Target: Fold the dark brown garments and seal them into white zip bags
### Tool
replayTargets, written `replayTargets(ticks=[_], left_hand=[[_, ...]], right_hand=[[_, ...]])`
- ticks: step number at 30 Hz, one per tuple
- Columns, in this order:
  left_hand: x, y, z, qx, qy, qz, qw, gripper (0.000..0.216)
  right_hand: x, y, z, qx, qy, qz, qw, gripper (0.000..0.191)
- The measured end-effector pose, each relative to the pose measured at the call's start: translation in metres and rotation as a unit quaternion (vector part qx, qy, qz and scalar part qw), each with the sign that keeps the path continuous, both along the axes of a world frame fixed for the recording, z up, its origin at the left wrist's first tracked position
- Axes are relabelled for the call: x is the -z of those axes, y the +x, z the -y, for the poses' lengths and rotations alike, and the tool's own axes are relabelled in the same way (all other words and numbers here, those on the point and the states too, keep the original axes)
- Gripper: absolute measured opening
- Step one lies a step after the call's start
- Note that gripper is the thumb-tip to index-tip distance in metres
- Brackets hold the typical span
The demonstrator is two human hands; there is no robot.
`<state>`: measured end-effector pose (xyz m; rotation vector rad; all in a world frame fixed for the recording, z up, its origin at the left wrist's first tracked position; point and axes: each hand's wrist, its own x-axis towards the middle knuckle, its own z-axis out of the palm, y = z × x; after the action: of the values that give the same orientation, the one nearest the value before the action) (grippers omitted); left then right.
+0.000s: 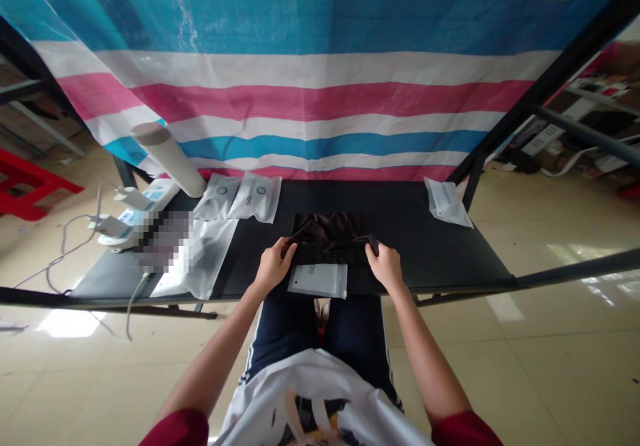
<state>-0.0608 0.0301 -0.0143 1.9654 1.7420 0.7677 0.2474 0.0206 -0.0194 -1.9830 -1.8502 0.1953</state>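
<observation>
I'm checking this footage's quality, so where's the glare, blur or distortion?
In the head view: glare on the tiled floor, sheen on the striped sheet, a pixelated patch at left, soft shelving at right, and a leaning bottle, perhaps wide-angle distortion.

- Centre of the table (410, 239): fabric (327, 236), left hand (274, 265) at nine o'clock, right hand (387, 264) at three.
- Six o'clock: front pouch (320, 281), by the near edge.
- Nine: large bag (215, 253), power strip (159, 198) beyond.
- Ten: paired pouches (257, 196), then bottle (175, 163).
- Between two and three: lone pouch (447, 203).
- Twelve: hanging sheet (320, 99).
</observation>
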Motion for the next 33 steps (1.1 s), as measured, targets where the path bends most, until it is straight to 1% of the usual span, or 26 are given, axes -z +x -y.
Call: replayTargets(ticks=[3,5,6,8,10,12,15,18,21,24,27,29,31,33], left_hand=[[-0.006,0.008,-0.014,-0.036,-0.026,-0.063,0.997,0.033],[-0.01,0.008,-0.022,-0.055,-0.044,-0.098,0.993,0.033],[-0.012,0.007,-0.026,-0.063,-0.047,-0.109,0.991,0.036],[-0.012,0.002,-0.036,-0.064,-0.042,-0.116,0.99,0.044],[-0.009,-0.003,-0.048,-0.042,-0.046,-0.117,0.991,0.049],[-0.004,-0.007,-0.059,-0.018,-0.064,-0.133,0.989,0.052],[0.001,-0.007,-0.072,0.013,-0.093,-0.184,0.978,0.051],[0.003,-0.006,-0.077,0.045,-0.111,-0.199,0.973,0.041],[0.003,-0.008,-0.075,0.068,-0.093,-0.135,0.984,0.03],[0.008,-0.013,-0.069,0.099,-0.073,-0.066,0.99,0.024],[0.014,-0.014,-0.063,0.122,-0.017,0.017,0.992,0.028],[0.017,-0.013,-0.059,0.126,0.029,0.08,0.988,0.024],[0.015,-0.01,-0.055,0.123,0.054,0.115,0.984,0.019],[0.009,-0.007,-0.051,0.125,0.067,0.125,0.982,0.017]], right_hand=[[-0.006,-0.001,-0.011,0.036,-0.04,0.034,0.998,0.031],[-0.009,0.002,-0.019,0.048,-0.063,0.029,0.996,0.026],[-0.009,0.004,-0.023,0.049,-0.068,0.014,0.996,0.027],[-0.008,0.009,-0.034,0.043,-0.068,-0.033,0.996,0.037],[-0.006,0.013,-0.047,0.033,-0.072,-0.078,0.994,0.051],[-0.004,0.015,-0.06,0.02,-0.089,-0.099,0.991,0.058],[0.0,0.013,-0.078,-0.004,-0.124,-0.109,0.986,0.06],[0.003,0.011,-0.09,-0.029,-0.147,-0.145,0.978,0.055],[0.008,0.012,-0.093,-0.063,-0.154,-0.193,0.967,0.035],[0.014,0.016,-0.09,-0.099,-0.14,-0.235,0.957,0.015],[0.019,0.021,-0.082,-0.143,-0.094,-0.295,0.94,0.013],[0.021,0.023,-0.076,-0.174,-0.059,-0.335,0.924,0.014],[0.022,0.024,-0.071,-0.197,-0.032,-0.359,0.912,0.011],[0.021,0.024,-0.067,-0.206,-0.01,-0.367,0.907,0.008]])
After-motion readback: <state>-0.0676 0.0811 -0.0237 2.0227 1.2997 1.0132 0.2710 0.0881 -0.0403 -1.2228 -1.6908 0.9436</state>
